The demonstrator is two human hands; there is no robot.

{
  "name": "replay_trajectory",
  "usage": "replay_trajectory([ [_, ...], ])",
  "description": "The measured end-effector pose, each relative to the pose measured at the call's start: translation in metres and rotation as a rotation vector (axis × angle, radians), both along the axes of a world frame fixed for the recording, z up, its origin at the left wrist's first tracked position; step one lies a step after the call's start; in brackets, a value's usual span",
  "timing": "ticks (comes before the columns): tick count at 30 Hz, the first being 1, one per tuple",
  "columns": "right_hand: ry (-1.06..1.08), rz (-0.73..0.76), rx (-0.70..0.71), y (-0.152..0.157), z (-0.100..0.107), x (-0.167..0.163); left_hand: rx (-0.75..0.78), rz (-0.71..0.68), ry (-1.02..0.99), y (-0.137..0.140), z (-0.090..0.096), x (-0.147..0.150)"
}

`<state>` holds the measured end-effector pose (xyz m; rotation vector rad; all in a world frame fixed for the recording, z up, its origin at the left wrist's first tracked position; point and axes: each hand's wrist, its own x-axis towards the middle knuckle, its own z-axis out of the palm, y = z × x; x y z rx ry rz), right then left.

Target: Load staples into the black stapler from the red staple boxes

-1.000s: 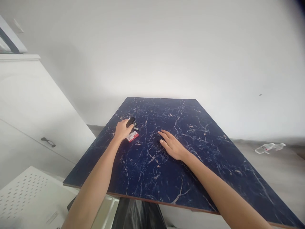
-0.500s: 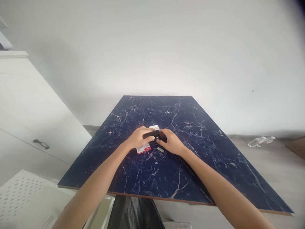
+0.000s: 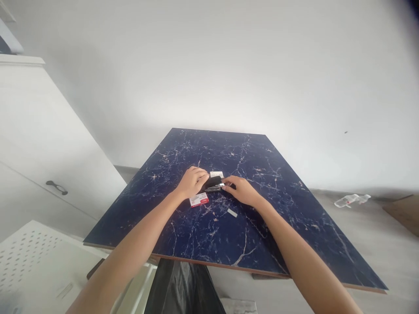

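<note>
A black stapler (image 3: 214, 182) lies on the dark blue marbled table, its bright metal parts showing along the near side. My left hand (image 3: 194, 181) is closed around its left end. At the right end, the fingers of my right hand (image 3: 238, 189) are pinched at the metal part, which they partly cover. Close to my left hand rests a red and white small box (image 3: 199, 199). A white piece with print (image 3: 216, 174) shows just behind the stapler. Nearer to me lies a short grey strip (image 3: 232, 213), which looks like staples.
The table (image 3: 209, 240) stands against a white wall. On the left are a white cabinet with a dark handle (image 3: 56, 187) and a perforated white panel (image 3: 26, 257). Clear plastic bottles (image 3: 352, 200) and a brown cardboard box (image 3: 404, 213) are on the floor at right.
The grey strip now lies farther from my right hand, and more of the stapler's metal shows. My left hand has shifted toward the stapler's left end. The view has tilted slightly.
</note>
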<state>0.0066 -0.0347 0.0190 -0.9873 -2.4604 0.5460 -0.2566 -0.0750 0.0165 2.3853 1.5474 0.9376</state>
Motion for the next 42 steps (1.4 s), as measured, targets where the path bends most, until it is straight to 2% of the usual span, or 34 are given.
replay_trajectory([
  [3, -0.039, -0.029, -0.023, 0.005, 0.009, 0.021, 0.062, -0.044, -0.015, 0.002, 0.003, -0.004],
  [5, 0.01, -0.074, -0.026, 0.009, 0.008, 0.024, 0.113, -0.067, -0.014, 0.004, 0.004, -0.007],
  [8, 0.096, -0.062, -0.004, 0.016, 0.001, 0.008, 0.134, -0.04, -0.017, 0.004, 0.005, -0.008],
  [11, 0.063, 0.013, 0.012, 0.021, -0.004, -0.015, 0.111, 0.006, -0.009, 0.004, 0.005, -0.007],
  [14, 0.021, 0.021, -0.004, 0.021, -0.002, -0.021, 0.102, 0.012, -0.007, 0.003, 0.004, -0.006],
  [19, -0.042, -0.187, -0.083, 0.018, 0.005, 0.005, 0.073, -0.031, -0.094, 0.001, 0.003, -0.006],
  [22, -0.112, -0.434, 0.024, 0.015, 0.018, 0.023, 0.05, -0.046, -0.104, 0.0, 0.005, -0.005],
  [24, -0.141, -0.491, 0.051, 0.009, 0.033, 0.031, 0.032, -0.06, -0.099, -0.001, 0.006, -0.004],
  [25, -0.162, -0.434, -0.002, 0.004, 0.041, 0.033, 0.023, -0.062, -0.091, -0.002, 0.007, -0.003],
  [28, -0.293, -0.059, -0.315, -0.015, 0.059, 0.031, 0.0, -0.056, -0.027, -0.003, 0.007, 0.001],
  [30, -0.373, 0.086, -0.403, -0.027, 0.06, 0.025, -0.016, -0.053, 0.025, -0.003, 0.006, 0.003],
  [36, -0.347, 0.216, -0.28, -0.037, 0.045, 0.008, -0.049, -0.038, 0.054, -0.003, 0.005, 0.006],
  [42, -0.31, 0.152, -0.249, -0.025, 0.042, 0.013, -0.063, -0.026, 0.063, -0.004, 0.006, 0.006],
])
